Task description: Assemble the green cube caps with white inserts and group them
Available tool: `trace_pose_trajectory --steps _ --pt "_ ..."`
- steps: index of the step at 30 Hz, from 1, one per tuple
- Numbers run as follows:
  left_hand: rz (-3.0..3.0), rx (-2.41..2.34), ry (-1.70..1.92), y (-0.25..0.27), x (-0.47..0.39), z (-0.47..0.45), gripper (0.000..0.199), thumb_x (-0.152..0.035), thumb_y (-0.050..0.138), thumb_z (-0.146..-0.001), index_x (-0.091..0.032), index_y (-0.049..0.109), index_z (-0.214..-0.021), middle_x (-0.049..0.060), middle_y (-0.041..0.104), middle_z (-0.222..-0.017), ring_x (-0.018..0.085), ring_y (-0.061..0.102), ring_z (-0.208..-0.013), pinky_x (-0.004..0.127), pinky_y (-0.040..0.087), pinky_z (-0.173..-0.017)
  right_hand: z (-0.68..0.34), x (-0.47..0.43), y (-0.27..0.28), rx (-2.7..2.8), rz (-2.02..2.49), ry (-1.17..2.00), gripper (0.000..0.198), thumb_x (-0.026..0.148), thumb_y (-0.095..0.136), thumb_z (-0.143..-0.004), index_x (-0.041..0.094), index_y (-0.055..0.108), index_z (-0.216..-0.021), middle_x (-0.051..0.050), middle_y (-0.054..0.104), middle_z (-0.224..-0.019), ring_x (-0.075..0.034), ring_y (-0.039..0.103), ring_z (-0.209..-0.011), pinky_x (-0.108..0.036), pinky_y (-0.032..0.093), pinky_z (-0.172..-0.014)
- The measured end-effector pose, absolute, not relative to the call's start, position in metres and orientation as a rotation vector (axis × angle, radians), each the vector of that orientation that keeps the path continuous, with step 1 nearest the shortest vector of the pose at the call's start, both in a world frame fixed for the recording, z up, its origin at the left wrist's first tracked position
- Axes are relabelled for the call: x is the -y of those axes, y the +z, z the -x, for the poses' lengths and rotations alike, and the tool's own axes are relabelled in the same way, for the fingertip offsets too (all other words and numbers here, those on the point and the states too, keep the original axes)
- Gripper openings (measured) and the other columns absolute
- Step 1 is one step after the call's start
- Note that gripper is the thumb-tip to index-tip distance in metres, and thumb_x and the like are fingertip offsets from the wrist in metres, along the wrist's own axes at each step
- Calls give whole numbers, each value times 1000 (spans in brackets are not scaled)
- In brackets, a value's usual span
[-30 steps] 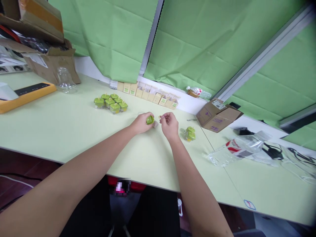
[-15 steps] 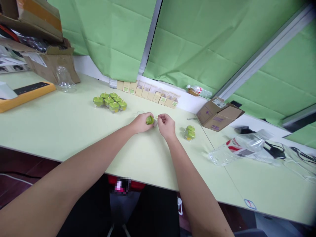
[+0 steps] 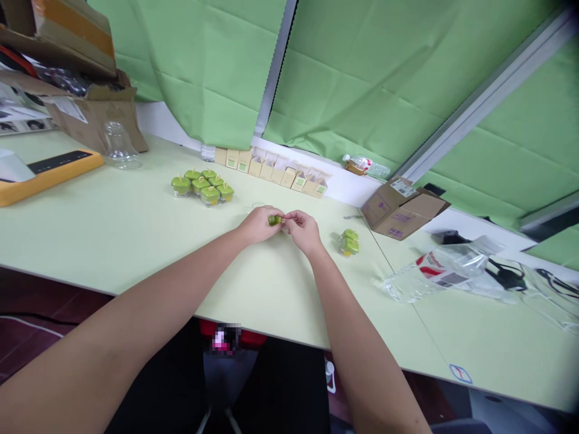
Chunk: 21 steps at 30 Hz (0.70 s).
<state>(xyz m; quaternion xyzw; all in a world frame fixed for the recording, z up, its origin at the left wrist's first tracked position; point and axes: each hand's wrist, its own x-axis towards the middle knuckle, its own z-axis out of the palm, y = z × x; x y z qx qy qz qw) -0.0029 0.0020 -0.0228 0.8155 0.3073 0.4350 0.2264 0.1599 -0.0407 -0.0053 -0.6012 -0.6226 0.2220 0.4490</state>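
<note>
Near the middle of the table, my left hand (image 3: 257, 225) is closed around a small green-lidded jar (image 3: 274, 220), whose green part shows between thumb and fingers. Right beside it, my right hand (image 3: 304, 231) pinches at the jar's edge with thumb and forefinger; whatever small piece lies in that pinch is too small to make out. Several similar jars (image 3: 210, 194), with green lids, small loops on top and clear bases, stand grouped to the left. A smaller cluster of green-lidded jars (image 3: 350, 245) sits to the right of my right hand.
Small tan cartons (image 3: 266, 166) line the wall behind. A cardboard box (image 3: 402, 208) and a large clear bottle (image 3: 436, 270) are on the right. At left are a yellow-edged device (image 3: 67, 170), a clear plastic bottle piece (image 3: 120, 147) and an opened carton (image 3: 97, 120).
The jar has turned in my left hand, so less of its green part shows. My right hand has shifted slightly left, bringing its fingertips against the jar.
</note>
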Motion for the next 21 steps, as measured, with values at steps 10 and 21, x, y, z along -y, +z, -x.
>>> trace_pose_trajectory --steps 10,21 --pt "-2231 -933 1207 -18 -1 5 17 -25 63 -80 -23 77 -89 3 74 -95 18 67 -88 30 51 -84 -155 54 6 1673 1556 360 21 35 58 -80 24 68 -94 1 69 -85 -12 57 -58 -28 47 -64" --pt "-2201 -921 1096 -17 1 5 16 -29 63 -82 -21 77 -85 2 73 -93 16 65 -84 28 50 -79 -118 140 112 1839 1117 896 31 44 49 -94 20 59 -79 2 55 -66 -10 50 -56 -22 42 -52"
